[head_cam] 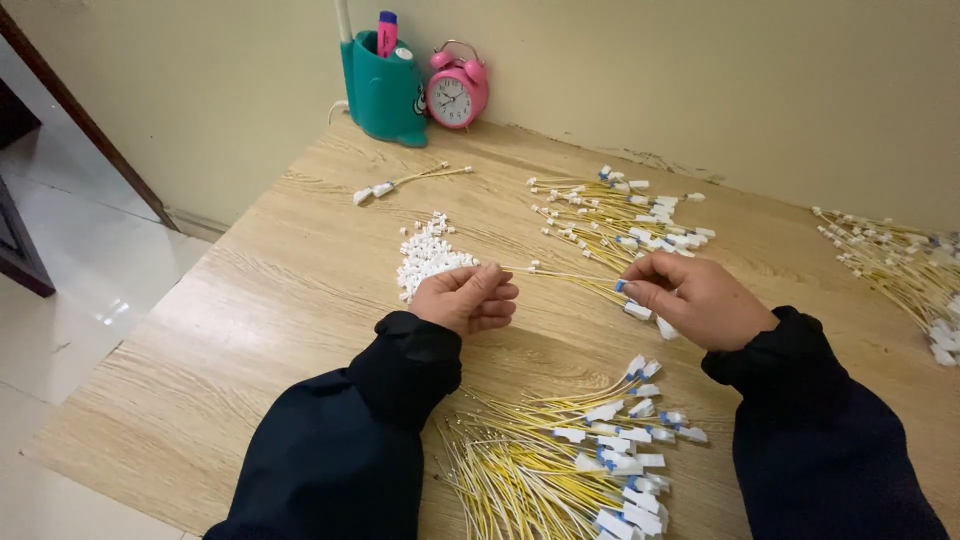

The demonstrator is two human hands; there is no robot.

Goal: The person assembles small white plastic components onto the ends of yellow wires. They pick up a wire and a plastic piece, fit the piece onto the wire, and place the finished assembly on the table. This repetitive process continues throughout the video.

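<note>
On the far left we see a pale tiled floor (60, 300) beside the wooden desk (250, 330). At the back of the desk, against the wall, stands a teal pen holder (385, 95) with a pink marker (386, 33) in it, and just beside it a pink alarm clock (457, 88). A little in front of them lies a single yellow wire with a white plug (400, 183), apart from the rest.

Nearer to us is a small heap of white plastic connectors (428, 256). Our left hand (466, 297) rests right at the near edge of this heap, with the fingers curled in and pinched together; what they grip is too small for us to tell for sure. A thin yellow wire (570, 274) runs across the desk from this hand toward our right hand (695, 298), whose fingers are closed on the wire end with a white and blue tag.

Behind the right hand lies a spread pile of yellow wires with white ends (625, 222). Close to us, between our two dark sleeves, lies a bigger bundle of yellow wires with white and blue tags (575, 460). On the far right edge of the desk lies one more pile of the same wires (905, 262), well apart from the hands.
</note>
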